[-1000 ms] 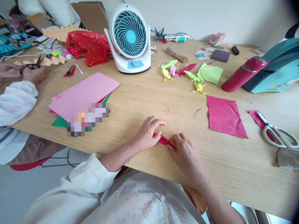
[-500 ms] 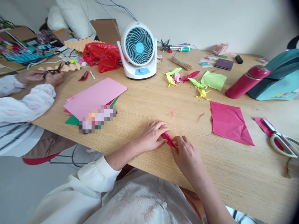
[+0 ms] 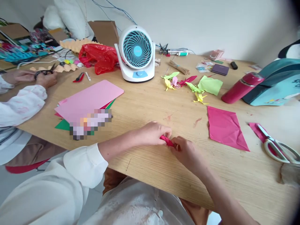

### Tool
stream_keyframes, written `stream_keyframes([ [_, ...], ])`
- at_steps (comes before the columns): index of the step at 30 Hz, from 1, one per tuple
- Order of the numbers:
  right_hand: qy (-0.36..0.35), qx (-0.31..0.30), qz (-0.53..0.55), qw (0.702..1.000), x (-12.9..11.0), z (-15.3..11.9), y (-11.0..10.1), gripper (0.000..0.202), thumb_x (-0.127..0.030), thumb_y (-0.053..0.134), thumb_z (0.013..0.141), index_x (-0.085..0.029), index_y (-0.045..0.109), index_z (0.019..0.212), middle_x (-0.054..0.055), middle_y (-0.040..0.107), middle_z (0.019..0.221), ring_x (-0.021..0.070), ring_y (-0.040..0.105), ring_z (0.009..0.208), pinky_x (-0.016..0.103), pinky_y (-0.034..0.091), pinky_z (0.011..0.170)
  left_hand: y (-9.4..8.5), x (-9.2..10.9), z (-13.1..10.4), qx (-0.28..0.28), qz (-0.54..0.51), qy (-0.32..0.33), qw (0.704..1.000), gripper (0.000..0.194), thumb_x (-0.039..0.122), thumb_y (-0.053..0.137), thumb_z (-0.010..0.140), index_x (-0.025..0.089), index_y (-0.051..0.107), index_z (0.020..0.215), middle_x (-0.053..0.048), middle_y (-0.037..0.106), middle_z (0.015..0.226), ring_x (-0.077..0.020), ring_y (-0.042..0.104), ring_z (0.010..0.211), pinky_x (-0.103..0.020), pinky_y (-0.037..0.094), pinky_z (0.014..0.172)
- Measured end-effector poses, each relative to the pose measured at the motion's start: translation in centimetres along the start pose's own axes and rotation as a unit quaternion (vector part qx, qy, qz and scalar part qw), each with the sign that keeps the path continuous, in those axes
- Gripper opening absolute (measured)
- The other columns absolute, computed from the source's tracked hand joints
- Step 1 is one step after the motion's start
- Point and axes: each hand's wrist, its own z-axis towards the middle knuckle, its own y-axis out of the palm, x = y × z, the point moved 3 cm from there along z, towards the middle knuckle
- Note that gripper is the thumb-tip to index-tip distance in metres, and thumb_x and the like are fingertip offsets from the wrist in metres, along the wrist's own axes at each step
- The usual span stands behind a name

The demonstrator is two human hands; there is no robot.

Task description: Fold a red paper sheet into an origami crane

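Observation:
Between my two hands is a narrow piece of folded red paper (image 3: pixel 167 140), held just above the near part of the table. My left hand (image 3: pixel 154 132) pinches its left end, fingers curled. At the other end, my right hand (image 3: pixel 185 150) grips it between thumb and bent fingers. Both ends of the paper are hidden by my fingertips. A creased magenta paper sheet (image 3: pixel 226 129) lies to the right of my hands. Beyond it are several folded paper cranes, among them a yellow paper crane (image 3: pixel 200 98), beside a light green sheet (image 3: pixel 210 85).
White-handled scissors (image 3: pixel 276 143) rest on a magenta scrap at right. A red bottle (image 3: pixel 242 88) stands by a teal bag (image 3: pixel 274 84). A white fan (image 3: pixel 137 51) is at the back. Pink paper (image 3: pixel 93 97) is stacked at left, near a co-worker's hands (image 3: pixel 45 78) holding dark scissors.
My left fingers, earlier stretched flat beside the folded paper, have curled and now pinch its end. My right hand keeps its hold. The view has turned slightly right.

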Motion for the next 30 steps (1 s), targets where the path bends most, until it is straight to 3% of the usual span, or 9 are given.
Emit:
stream_keyframes([
  [4, 0.000, -0.014, 0.093, 0.996, 0.5, 2.4, -1.4, 0.018, -0.034, 0.063, 0.081, -0.021, 0.058, 0.069, -0.005, 0.043, 0.058, 0.0108, 0.035, 0.053, 0.025, 0.025, 0.052, -2.6, -1.0, 2.4, 0.041, -0.206, -0.026, 0.977, 0.030, 0.020, 0.079, 0.070, 0.020, 0.065, 0.096, 0.003, 0.069, 0.077, -0.0121, 0.062, 0.070, -0.023, 0.041, 0.066],
  [6, 0.002, -0.007, 0.156, 0.988, 1.0, 3.1, -1.2, 0.032, -0.050, 0.060, 0.083, -0.021, 0.055, 0.072, -0.006, 0.041, 0.057, 0.0100, 0.032, 0.051, 0.024, 0.026, 0.050, -2.8, -1.9, 2.9, 0.109, -0.360, -0.032, 0.926, 0.038, 0.030, 0.081, 0.072, 0.019, 0.062, 0.104, 0.000, 0.070, 0.083, -0.0136, 0.064, 0.076, -0.024, 0.044, 0.070],
  [7, 0.004, 0.001, 0.186, 0.983, 1.2, 3.3, -1.0, 0.038, -0.057, 0.060, 0.083, -0.022, 0.052, 0.071, -0.006, 0.040, 0.057, 0.0097, 0.032, 0.051, 0.024, 0.027, 0.049, -2.6, -2.4, 2.9, 0.155, -0.437, -0.036, 0.885, 0.043, 0.035, 0.081, 0.073, 0.018, 0.060, 0.107, -0.001, 0.069, 0.086, -0.0137, 0.064, 0.077, -0.024, 0.045, 0.071],
  [9, 0.010, 0.022, 0.234, 0.972, 1.6, 3.4, -0.5, 0.044, -0.063, 0.062, 0.081, -0.022, 0.050, 0.070, -0.006, 0.039, 0.057, 0.0095, 0.032, 0.051, 0.024, 0.028, 0.049, -1.1, -2.9, 2.7, 0.178, -0.520, -0.058, 0.833, 0.045, 0.045, 0.077, 0.077, 0.018, 0.058, 0.109, -0.003, 0.069, 0.094, -0.0140, 0.065, 0.082, -0.025, 0.046, 0.073],
  [12, 0.022, 0.042, 0.281, 0.959, 1.9, 3.0, -0.1, 0.044, -0.061, 0.069, 0.079, -0.021, 0.054, 0.070, -0.005, 0.043, 0.058, 0.0098, 0.034, 0.054, 0.023, 0.030, 0.050, 1.5, -2.5, 2.4, 0.110, -0.527, -0.055, 0.841, 0.042, 0.046, 0.079, 0.078, 0.014, 0.064, 0.101, -0.006, 0.068, 0.094, -0.0161, 0.064, 0.087, -0.029, 0.047, 0.082],
  [15, 0.031, 0.051, 0.304, 0.951, 1.7, 2.7, -0.1, 0.042, -0.057, 0.075, 0.077, -0.020, 0.056, 0.068, -0.004, 0.044, 0.058, 0.0098, 0.035, 0.054, 0.023, 0.031, 0.051, 2.9, -2.2, 2.1, 0.107, -0.477, -0.067, 0.870, 0.036, 0.046, 0.076, 0.080, 0.013, 0.067, 0.092, -0.003, 0.065, 0.086, -0.0143, 0.060, 0.080, -0.026, 0.045, 0.075],
  [21, 0.046, 0.055, 0.319, 0.945, 1.7, 2.6, 0.4, 0.032, -0.047, 0.077, 0.077, -0.019, 0.063, 0.075, -0.001, 0.056, 0.068, 0.0120, 0.045, 0.062, 0.025, 0.037, 0.059, 3.6, -2.9, 2.2, 0.138, -0.443, -0.117, 0.878, 0.029, 0.041, 0.073, 0.081, 0.013, 0.067, 0.085, 0.000, 0.059, 0.075, -0.0118, 0.052, 0.068, -0.023, 0.041, 0.064],
  [25, 0.067, 0.051, 0.329, 0.941, 2.2, 2.5, 1.0, 0.031, -0.045, 0.079, 0.077, -0.019, 0.061, 0.075, -0.003, 0.050, 0.065, 0.0105, 0.039, 0.058, 0.024, 0.031, 0.054, 3.8, -2.9, 2.2, 0.126, -0.447, -0.109, 0.879, 0.021, 0.035, 0.071, 0.083, 0.014, 0.067, 0.085, 0.001, 0.056, 0.074, -0.0109, 0.049, 0.067, -0.023, 0.040, 0.062],
  [30, 0.070, 0.053, 0.327, 0.941, 2.2, 2.3, 0.9, 0.033, -0.045, 0.077, 0.079, -0.019, 0.058, 0.072, -0.002, 0.052, 0.068, 0.0119, 0.042, 0.063, 0.025, 0.033, 0.058, 3.8, -2.2, 2.2, 0.103, -0.509, -0.077, 0.851, 0.025, 0.038, 0.074, 0.083, 0.015, 0.066, 0.087, 0.000, 0.060, 0.079, -0.0114, 0.053, 0.073, -0.022, 0.042, 0.068],
])
